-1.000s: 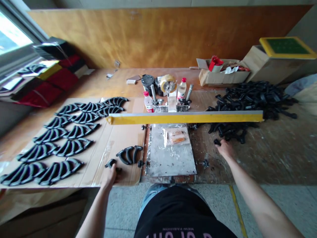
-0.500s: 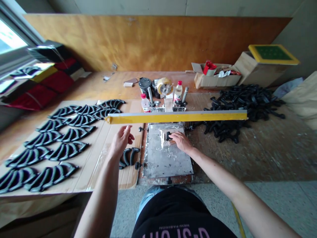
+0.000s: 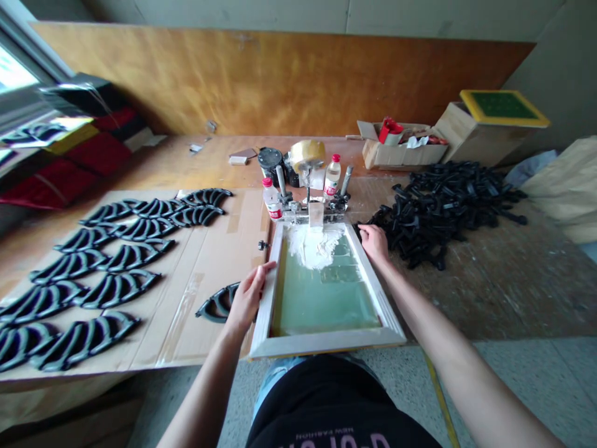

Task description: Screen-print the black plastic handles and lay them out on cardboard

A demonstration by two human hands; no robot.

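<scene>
A wooden-framed printing screen [image 3: 321, 341] lies flat in front of me, its green mesh showing and a smear of white ink [image 3: 313, 244] at its far end. My left hand [image 3: 247, 297] grips the frame's left rail. My right hand [image 3: 373, 242] rests on the right rail near the far corner, fingers curled over it. Black curved plastic parts [image 3: 215, 305] lie on the cardboard just left of my left hand.
Rows of black curved parts [image 3: 107, 261] cover a cardboard sheet [image 3: 196, 274] on the left. A heap of black parts [image 3: 448, 199] lies at the right. Bottles [image 3: 332, 175], a tape roll [image 3: 308, 152] and a clamp sit behind the screen. Cardboard boxes [image 3: 401, 149] stand at the back right.
The screen, raised edge-on before, has swung down flat over the metal plate. My right hand left the small black part on the plate; both hands moved to the frame's rails.
</scene>
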